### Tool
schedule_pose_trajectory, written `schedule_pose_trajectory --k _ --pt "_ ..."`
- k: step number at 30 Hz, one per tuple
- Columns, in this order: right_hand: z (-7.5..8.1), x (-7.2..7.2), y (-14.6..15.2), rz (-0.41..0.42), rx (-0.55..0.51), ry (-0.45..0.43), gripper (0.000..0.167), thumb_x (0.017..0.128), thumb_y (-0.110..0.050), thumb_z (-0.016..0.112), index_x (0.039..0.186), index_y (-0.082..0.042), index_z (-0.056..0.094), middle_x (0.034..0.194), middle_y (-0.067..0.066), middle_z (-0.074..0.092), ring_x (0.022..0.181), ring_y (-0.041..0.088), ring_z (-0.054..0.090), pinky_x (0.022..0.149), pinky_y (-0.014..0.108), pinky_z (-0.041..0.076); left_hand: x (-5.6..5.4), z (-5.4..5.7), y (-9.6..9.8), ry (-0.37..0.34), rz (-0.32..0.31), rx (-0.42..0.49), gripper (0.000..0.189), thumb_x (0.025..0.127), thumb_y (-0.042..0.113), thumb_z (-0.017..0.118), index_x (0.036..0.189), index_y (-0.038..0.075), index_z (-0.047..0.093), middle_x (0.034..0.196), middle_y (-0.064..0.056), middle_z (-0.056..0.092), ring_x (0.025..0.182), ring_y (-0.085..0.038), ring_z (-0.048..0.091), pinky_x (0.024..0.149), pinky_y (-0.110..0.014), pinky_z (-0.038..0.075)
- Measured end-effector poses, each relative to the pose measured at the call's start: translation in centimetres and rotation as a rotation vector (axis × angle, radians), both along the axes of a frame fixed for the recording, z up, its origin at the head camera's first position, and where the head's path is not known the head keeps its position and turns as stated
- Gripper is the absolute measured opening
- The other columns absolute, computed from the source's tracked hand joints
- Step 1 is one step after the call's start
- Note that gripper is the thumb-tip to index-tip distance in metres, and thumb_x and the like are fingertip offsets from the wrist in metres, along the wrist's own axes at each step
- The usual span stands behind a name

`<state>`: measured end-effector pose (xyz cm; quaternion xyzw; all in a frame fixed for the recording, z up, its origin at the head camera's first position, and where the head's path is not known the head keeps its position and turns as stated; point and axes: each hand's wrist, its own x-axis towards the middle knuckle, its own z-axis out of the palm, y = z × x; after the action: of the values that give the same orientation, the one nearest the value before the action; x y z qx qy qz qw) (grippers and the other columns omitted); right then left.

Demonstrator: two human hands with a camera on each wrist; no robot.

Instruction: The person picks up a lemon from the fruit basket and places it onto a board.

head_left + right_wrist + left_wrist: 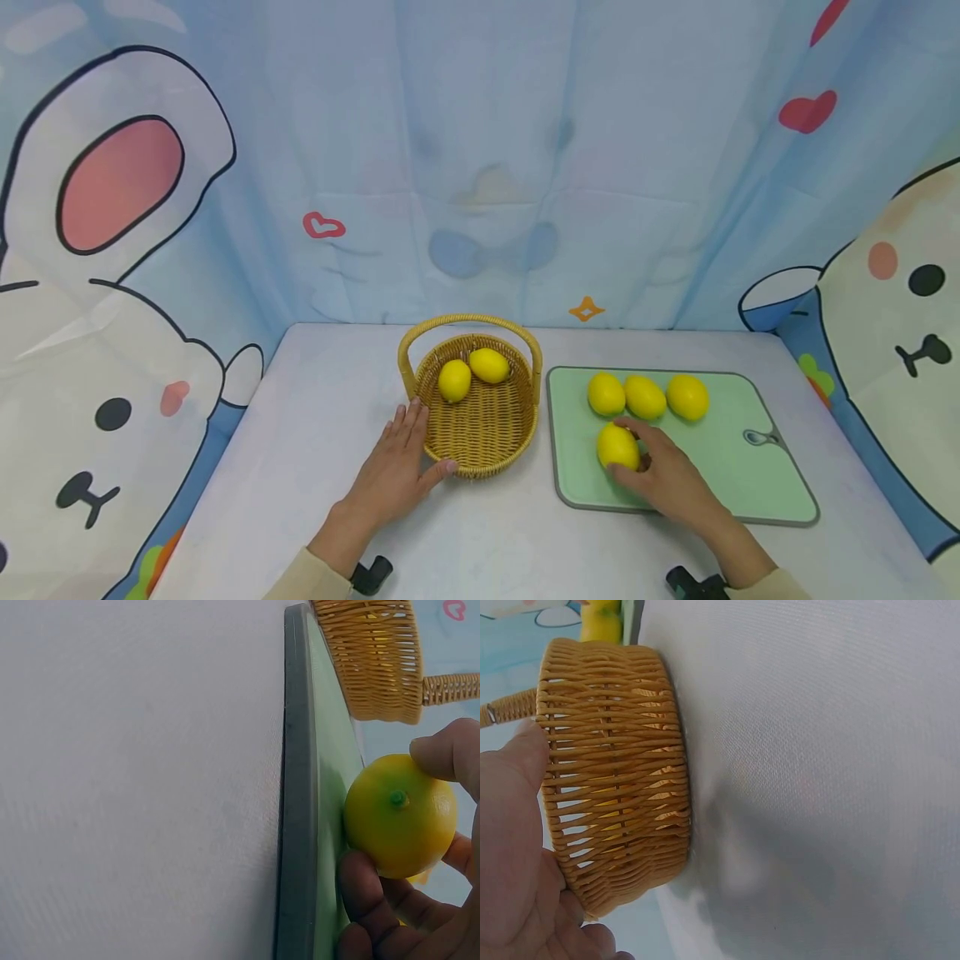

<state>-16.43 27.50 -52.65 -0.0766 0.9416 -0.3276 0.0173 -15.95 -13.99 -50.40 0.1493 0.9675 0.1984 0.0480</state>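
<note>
On the green cutting board (720, 492), my right hand (663, 475) grips a yellow lemon (401, 817) between thumb and fingers, close over the board's surface. Three more lemons (645, 397) lie in a row just behind it on the board. My left hand (397, 475) rests against the near left side of a round wicker basket (487, 433), fingers fairly straight and thumb at the rim. Two lemons (454, 381) sit inside the basket toward its back. In the left wrist view, the thumb and fingertips touch the basket's upper edge (547, 750).
The basket's tall arched handle (472, 318) stands upright over it, left of the board. A white cloth covers the table (322, 392). Behind hangs a blue printed curtain (480, 167) with cartoon figures on both sides. Each wrist carries a small black camera (371, 575).
</note>
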Motion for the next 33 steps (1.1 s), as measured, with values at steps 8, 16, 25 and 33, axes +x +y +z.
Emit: schedule_pose_trajectory --k 8,16,25,33 --pt "-0.06 -0.23 -0.01 0.012 0.008 0.011 0.07 0.093 -0.037 0.08 0.15 -0.009 0.051 0.141 0.021 0.058 0.104 0.025 0.059 0.083 0.037 0.053 0.02 -0.02 -0.07 -0.002 -0.001 0.005 0.099 0.103 0.07 0.049 0.169 0.003 0.018 0.177 -0.015 0.008 0.164 -0.037 0.009 0.132 -0.054 0.018" --pt "0.01 -0.27 -0.05 0.029 -0.005 0.03 0.07 0.093 -0.037 0.081 0.149 -0.007 0.052 0.143 0.022 0.057 0.109 0.029 0.06 0.087 0.043 0.055 0.06 0.04 -0.11 0.004 -0.005 0.008 0.099 0.102 0.07 0.049 0.168 0.003 0.019 0.177 -0.015 0.009 0.164 -0.037 0.009 0.132 -0.054 0.018" --pt "0.19 -0.3 -0.16 0.022 0.003 0.019 0.074 0.093 -0.04 0.081 0.15 -0.006 0.05 0.141 0.022 0.057 0.108 0.028 0.06 0.086 0.042 0.055 0.06 0.01 -0.12 0.012 -0.003 0.009 0.098 0.103 0.069 0.05 0.168 0.002 0.02 0.177 -0.016 0.01 0.164 -0.038 0.009 0.132 -0.055 0.019" --pt "0.31 -0.31 -0.15 0.007 0.023 0.005 0.077 0.092 -0.044 0.082 0.152 -0.008 0.048 0.129 0.017 0.059 0.096 0.021 0.056 0.077 0.032 0.051 0.05 -0.08 -0.13 0.014 0.0 0.011 0.098 0.103 0.069 0.051 0.168 0.003 0.02 0.177 -0.016 0.009 0.164 -0.037 0.009 0.132 -0.054 0.018"
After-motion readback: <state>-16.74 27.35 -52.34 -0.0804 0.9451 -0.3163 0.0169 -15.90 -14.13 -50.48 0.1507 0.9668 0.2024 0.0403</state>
